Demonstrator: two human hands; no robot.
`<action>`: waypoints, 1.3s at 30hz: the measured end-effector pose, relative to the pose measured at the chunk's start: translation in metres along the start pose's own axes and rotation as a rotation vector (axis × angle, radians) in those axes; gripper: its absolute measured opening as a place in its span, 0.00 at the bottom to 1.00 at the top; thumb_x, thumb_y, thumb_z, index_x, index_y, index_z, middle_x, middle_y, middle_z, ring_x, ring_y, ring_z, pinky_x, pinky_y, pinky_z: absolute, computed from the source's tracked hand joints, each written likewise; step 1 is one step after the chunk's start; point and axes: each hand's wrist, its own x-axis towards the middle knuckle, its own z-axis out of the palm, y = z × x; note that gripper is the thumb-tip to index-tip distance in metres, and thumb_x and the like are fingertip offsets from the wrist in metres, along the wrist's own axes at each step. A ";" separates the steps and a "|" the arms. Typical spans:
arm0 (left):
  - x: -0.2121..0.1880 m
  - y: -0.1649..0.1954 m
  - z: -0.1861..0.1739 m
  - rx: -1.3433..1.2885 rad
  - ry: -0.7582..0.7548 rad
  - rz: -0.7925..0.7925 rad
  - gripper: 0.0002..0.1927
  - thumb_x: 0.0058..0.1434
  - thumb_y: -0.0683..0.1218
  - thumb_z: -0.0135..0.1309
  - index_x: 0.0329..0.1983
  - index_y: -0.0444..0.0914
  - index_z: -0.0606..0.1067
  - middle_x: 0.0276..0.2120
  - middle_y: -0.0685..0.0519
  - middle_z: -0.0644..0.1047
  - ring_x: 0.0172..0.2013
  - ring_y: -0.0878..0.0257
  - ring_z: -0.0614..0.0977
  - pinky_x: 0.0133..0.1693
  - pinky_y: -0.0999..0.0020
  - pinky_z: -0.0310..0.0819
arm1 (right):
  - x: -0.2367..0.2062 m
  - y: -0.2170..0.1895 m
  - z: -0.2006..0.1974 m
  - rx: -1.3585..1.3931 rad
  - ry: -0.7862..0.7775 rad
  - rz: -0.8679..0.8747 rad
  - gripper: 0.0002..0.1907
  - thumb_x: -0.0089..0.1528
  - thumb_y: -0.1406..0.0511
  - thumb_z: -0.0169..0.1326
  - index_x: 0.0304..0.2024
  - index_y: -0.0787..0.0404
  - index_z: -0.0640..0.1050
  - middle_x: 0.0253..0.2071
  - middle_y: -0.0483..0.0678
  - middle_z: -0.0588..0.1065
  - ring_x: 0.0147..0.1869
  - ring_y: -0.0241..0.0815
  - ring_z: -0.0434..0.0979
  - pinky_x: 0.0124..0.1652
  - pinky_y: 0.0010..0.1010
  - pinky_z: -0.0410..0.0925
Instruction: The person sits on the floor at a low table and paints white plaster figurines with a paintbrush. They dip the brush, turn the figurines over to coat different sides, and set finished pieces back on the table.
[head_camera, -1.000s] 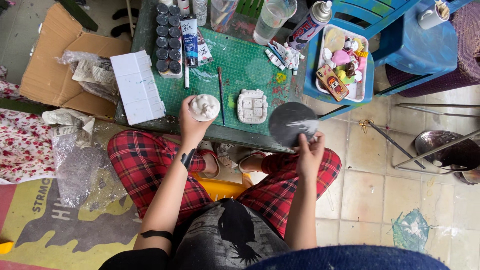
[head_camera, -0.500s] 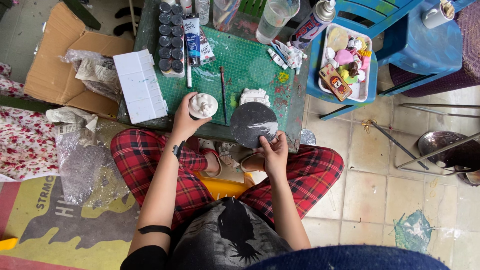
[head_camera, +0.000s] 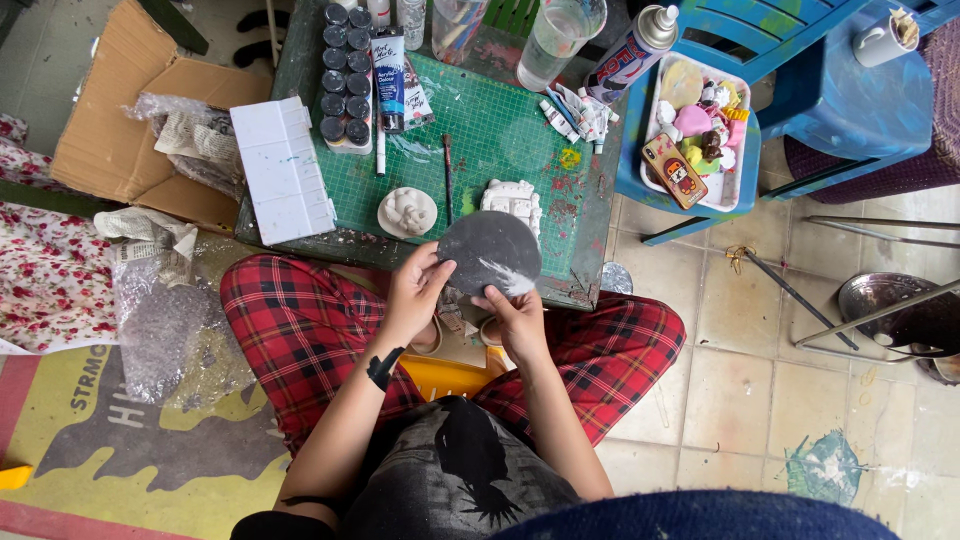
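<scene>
Both my hands hold a dark grey round disc (head_camera: 489, 251) with a white smear, above my lap at the near edge of the green cutting mat (head_camera: 500, 140). My left hand (head_camera: 415, 292) grips its left rim and my right hand (head_camera: 515, 318) holds its lower edge. Lying on the mat just beyond the disc are a round white plaster cast (head_camera: 407, 212) and a squarer white plaster cast (head_camera: 511, 196). A thin brush (head_camera: 448, 178) lies between them.
A white palette box (head_camera: 283, 170), a row of dark paint jars (head_camera: 345, 75), a paint tube (head_camera: 389, 66), a water cup (head_camera: 560, 35) and a spray can (head_camera: 633, 52) crowd the low table. A blue stool holds a tray of small painted figures (head_camera: 695, 135). Cardboard (head_camera: 120, 110) and plastic wrap lie at left.
My left hand set the round plaster cast down on the mat and came to the disc. My right hand carried the disc leftward from the table's right corner to in front of me.
</scene>
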 end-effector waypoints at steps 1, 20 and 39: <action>0.003 0.002 -0.006 0.062 -0.032 -0.029 0.25 0.69 0.44 0.56 0.66 0.30 0.67 0.49 0.43 0.81 0.45 0.66 0.82 0.47 0.70 0.76 | -0.002 -0.006 -0.005 0.081 -0.070 0.032 0.30 0.66 0.63 0.61 0.66 0.66 0.68 0.60 0.54 0.75 0.58 0.44 0.79 0.57 0.36 0.75; 0.010 0.077 -0.007 0.483 -0.227 0.060 0.23 0.49 0.38 0.69 0.49 0.39 0.77 0.48 0.54 0.75 0.43 0.61 0.76 0.41 0.66 0.71 | 0.038 -0.049 -0.014 -0.076 -0.538 0.336 0.23 0.65 0.65 0.60 0.60 0.56 0.70 0.48 0.46 0.77 0.49 0.33 0.78 0.49 0.26 0.71; -0.007 0.025 0.011 0.191 0.054 0.098 0.09 0.66 0.40 0.62 0.37 0.28 0.76 0.34 0.50 0.81 0.36 0.70 0.83 0.38 0.74 0.80 | 0.024 -0.054 0.028 -0.668 -0.153 -0.041 0.10 0.63 0.69 0.62 0.47 0.65 0.80 0.40 0.45 0.80 0.44 0.31 0.77 0.45 0.26 0.72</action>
